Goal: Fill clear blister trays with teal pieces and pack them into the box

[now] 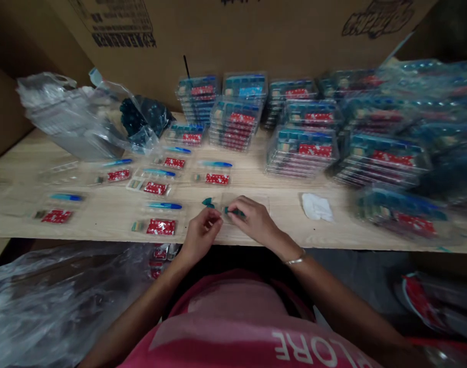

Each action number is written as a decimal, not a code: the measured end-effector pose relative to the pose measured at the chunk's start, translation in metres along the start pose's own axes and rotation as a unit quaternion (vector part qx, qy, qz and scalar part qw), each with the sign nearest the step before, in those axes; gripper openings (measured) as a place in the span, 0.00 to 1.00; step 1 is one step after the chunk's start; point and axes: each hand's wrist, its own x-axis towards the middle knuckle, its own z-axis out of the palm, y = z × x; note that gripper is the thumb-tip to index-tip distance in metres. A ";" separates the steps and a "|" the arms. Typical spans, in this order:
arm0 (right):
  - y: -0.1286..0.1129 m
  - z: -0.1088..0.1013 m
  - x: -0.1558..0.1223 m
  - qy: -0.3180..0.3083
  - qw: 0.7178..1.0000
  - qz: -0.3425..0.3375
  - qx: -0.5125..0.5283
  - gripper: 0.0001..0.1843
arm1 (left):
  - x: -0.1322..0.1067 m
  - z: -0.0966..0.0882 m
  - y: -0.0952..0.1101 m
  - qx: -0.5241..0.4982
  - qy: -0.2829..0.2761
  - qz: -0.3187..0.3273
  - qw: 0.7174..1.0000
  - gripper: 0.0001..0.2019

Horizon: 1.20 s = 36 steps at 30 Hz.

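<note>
Near the front edge of the surface [287,227], the right hand [254,220] pinches a small dark green piece [238,212] between its fingers, over a clear tray [263,203]. The left hand [202,232] is just beside it, fingers curled together; whether they grip anything cannot be told. Another green piece [207,202] lies just beyond the left hand. To the left, several clear trays hold blue pens [164,205] and red packets [161,227]. A crumpled white tissue [316,206] lies to the right; stacks of filled trays [302,153] stand at the far right.
</note>
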 end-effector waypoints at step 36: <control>0.026 -0.062 -0.148 0.004 0.966 0.029 -0.257 0.26 | 0.048 0.011 0.013 0.465 -0.090 0.253 0.843 0.18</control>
